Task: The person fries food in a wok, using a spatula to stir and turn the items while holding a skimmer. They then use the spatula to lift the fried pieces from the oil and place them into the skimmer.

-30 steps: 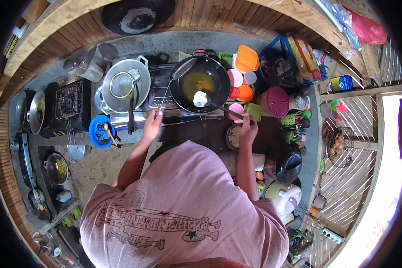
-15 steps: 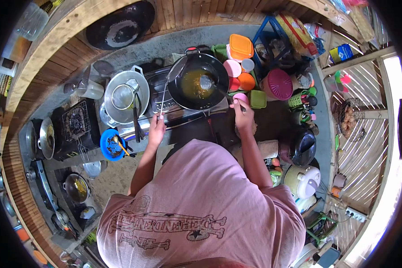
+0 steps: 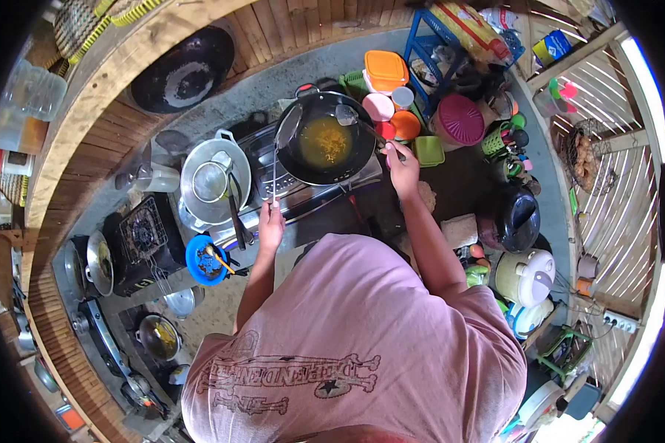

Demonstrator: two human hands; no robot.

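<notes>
A black wok point(image 3: 303, 168) with a red-tipped handle sits on the stove point(image 3: 262, 155), holding yellowish oil with small golden bits point(image 3: 334, 148) gathered in it. My left hand point(image 3: 271, 225) is closed round the long thin handle of a skimmer point(image 3: 290, 127), whose head rests over the wok's left side. In my right hand point(image 3: 402, 173) is the handle of a spatula point(image 3: 346, 114); its blade is near the wok's far inner wall, beyond the golden bits. Both hands stay outside the wok's rim.
Left of the stove stands a large aluminium pot point(image 3: 188, 199) with a strainer point(image 3: 210, 181) and dark-handled tools on top. A blue bowl point(image 3: 199, 275) is nearer. Lidded containers point(image 3: 386, 70) and a pink-lidded tub point(image 3: 460, 119) stand to the right. A rice cooker point(image 3: 513, 279) is at the right.
The spatula's blade has moved from the middle of the oil toward the wok's far side. The golden bits now show more plainly in the oil. The whole view has shifted slightly.
</notes>
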